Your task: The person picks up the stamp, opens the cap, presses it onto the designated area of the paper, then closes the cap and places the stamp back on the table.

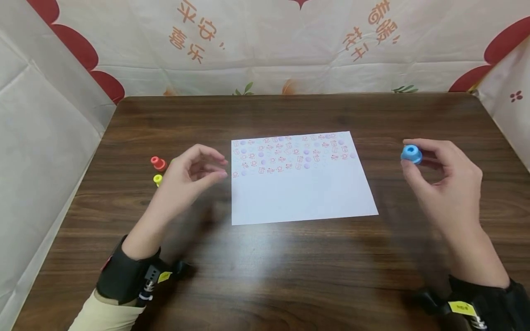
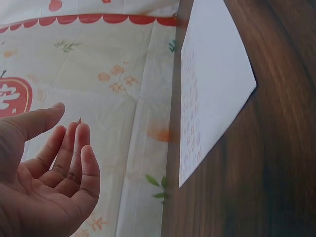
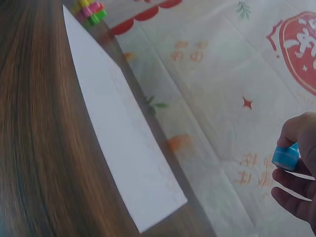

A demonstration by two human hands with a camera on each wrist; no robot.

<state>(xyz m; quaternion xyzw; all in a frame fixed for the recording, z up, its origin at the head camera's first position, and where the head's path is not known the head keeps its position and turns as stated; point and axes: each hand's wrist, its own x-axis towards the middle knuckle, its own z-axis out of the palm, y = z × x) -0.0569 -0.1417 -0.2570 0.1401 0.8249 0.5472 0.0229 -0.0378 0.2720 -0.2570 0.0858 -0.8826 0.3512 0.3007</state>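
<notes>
My right hand (image 1: 453, 184) pinches a small blue toy stamp (image 1: 411, 154) between thumb and fingers, raised above the table to the right of the paper. The right wrist view also has the blue stamp's (image 3: 285, 158) rounded side in it. Held off the table by the paper's left edge, my left hand (image 1: 186, 177) is empty, its fingers loosely bent. A white sheet of paper (image 1: 298, 195) lies between the hands, its far half covered in rows of small red and purple prints. Left of my left hand stand a red stamp (image 1: 158, 162) and a yellow stamp (image 1: 158, 179), the latter partly hidden.
The dark wooden table (image 1: 265, 276) holds everything. A white printed cloth (image 1: 265, 46) hangs along its far edge and at both sides. Beyond the paper's end, the right wrist view has a blurred green piece (image 3: 97, 18) beside pink and yellow ones.
</notes>
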